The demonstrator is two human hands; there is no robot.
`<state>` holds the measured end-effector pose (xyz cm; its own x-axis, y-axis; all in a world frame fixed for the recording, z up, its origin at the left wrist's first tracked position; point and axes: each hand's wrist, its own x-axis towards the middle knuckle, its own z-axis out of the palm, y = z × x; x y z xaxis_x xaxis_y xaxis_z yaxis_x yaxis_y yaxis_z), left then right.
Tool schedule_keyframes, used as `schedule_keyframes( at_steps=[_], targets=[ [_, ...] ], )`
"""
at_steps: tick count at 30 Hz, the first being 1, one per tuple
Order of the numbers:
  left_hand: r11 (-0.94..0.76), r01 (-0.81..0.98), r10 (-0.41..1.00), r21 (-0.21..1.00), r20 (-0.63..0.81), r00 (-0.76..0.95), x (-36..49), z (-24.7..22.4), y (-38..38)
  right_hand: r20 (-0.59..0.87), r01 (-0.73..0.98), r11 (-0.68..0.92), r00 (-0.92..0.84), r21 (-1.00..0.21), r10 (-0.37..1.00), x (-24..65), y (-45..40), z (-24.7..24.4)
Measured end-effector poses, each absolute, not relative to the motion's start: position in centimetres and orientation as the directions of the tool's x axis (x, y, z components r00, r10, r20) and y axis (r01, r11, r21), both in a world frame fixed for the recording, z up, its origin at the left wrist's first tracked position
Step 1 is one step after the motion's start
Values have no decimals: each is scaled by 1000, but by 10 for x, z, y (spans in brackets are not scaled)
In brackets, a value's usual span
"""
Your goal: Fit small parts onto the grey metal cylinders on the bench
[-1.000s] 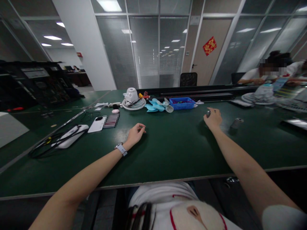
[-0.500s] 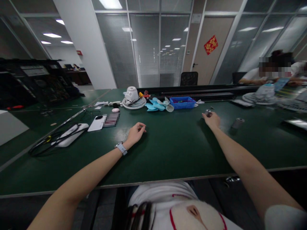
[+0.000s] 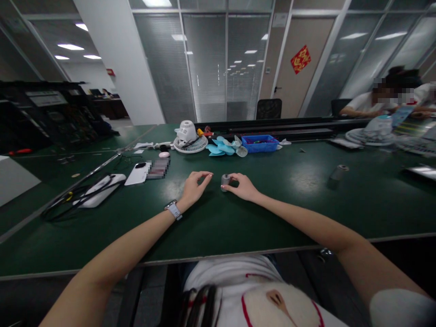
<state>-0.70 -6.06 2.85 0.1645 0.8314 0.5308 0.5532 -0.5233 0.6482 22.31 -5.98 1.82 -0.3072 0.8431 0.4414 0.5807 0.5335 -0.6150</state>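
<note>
A small grey cylindrical motor [image 3: 225, 182] stands upright in the grasp of my right hand [image 3: 243, 187], between thumb and fingers, at or just above the green tabletop. Just left of it is my left hand [image 3: 196, 187], with a watch on the wrist. Its fingers are loosely curved toward the motor, with nothing in them and a small gap from it. A second, similar grey motor [image 3: 337, 175] stands alone on the table to the right.
Behind my hands lie blue fan blades [image 3: 223, 147], a white fan [image 3: 188, 136] and a blue tray [image 3: 260, 144] of small parts. Left are a white phone [image 3: 138, 174] and a black cable [image 3: 73, 201]. People work at the far right beside more fan parts.
My right hand has brought the motor from the right of the table leftward to the middle. My left hand has shifted slightly, its fingers extending a little toward the motor.
</note>
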Motion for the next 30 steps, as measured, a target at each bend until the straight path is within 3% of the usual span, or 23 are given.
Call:
schedule_keyframes(
  at_steps=[8,14,21,26,30],
  targets=[
    [-632,513,771,581,537,342,19,36,-72,456,615,598,-394,-514,798,222,-66,15],
    [-572,508,812,644,533,239,30,36,-67,450,602,605,-408,-522,794,221,-65,12],
    [-552,539,815,636,549,187,14,34,-61,437,594,594,-404,-542,803,222,-68,16],
    [-474,590,880,654,363,305,-7,20,-48,427,487,570,-380,-662,821,220,-67,14],
    [-480,636,877,604,315,363,-10,12,-46,493,417,515,-169,-749,853,243,-40,18]
  ],
)
